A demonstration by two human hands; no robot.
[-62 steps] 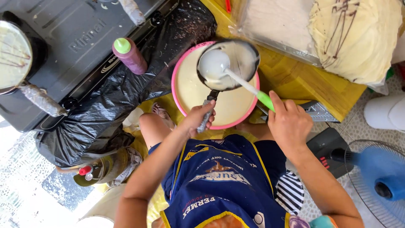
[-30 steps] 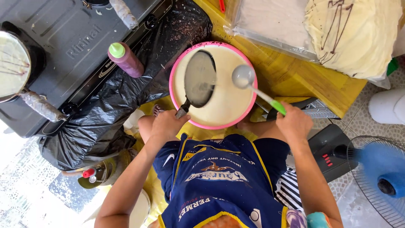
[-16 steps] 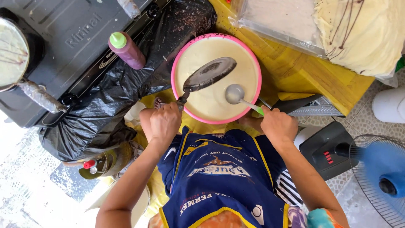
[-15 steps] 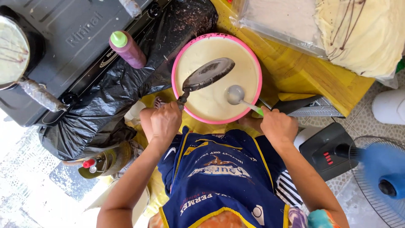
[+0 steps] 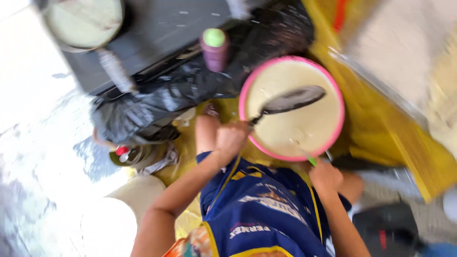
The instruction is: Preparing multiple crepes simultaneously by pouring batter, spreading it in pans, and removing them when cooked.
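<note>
Batter work is the step in hand: my left hand (image 5: 231,139) is closed tight round the handle of the small round black frying pan (image 5: 291,99), and the pan is tipped on edge over the pink-rimmed round plastic basin of pale batter (image 5: 291,108). I hold that handle just outside the basin's near-left rim, so the pan's disc reaches from my fist out across the middle of the basin, low over the batter; the blur keeps me from telling whether the face actually touches the surface.

My right hand (image 5: 325,176) is curled at the basin's near rim, shut on the green plastic handle of the ladle (image 5: 310,160). The shaft slants up into the batter and the bowl seems sunk in it, though I can't be sure.

Judging from this, the next move calls for a steady wrist on the left: the pan must stay level enough for an even coat and come away over the basin, not over the yellow cloth (image 5: 381,138) beneath it. The right only needs to hold the ladle clear of the pan's edge.

Beyond the basin's far-left rim stands a purple bottle with a green cap (image 5: 214,48), beside crumpled black plastic sheeting (image 5: 157,102). Farther left of the basin, a second pan coated in pale batter (image 5: 84,23) sits on the dark stove top (image 5: 162,33).
</note>
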